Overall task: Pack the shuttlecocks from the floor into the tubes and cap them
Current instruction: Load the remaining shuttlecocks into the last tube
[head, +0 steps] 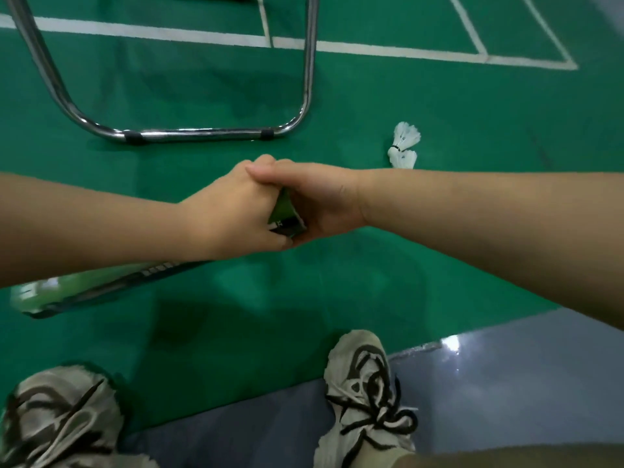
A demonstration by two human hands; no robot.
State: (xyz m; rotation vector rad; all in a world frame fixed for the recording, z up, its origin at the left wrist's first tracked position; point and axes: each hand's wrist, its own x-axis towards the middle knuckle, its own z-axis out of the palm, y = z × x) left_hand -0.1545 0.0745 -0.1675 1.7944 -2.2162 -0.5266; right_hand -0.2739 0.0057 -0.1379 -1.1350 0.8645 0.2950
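Observation:
Both my hands meet over a green shuttlecock tube (285,214) held above the court floor. My left hand (233,211) grips its left side and my right hand (317,201) wraps its right side, with only a short green, black and white stretch of the tube showing between them. A second green tube (84,288) lies on the floor under my left forearm, partly hidden by it. Two white shuttlecocks (404,145) lie together on the floor to the upper right, beyond my right wrist. Whether the held tube has a cap on is hidden.
A chrome chair frame (202,133) stands on the green court just beyond my hands. White court lines (371,49) run across the back. My two sneakers (368,396) stand at the bottom, near the grey floor (523,383) bordering the green mat.

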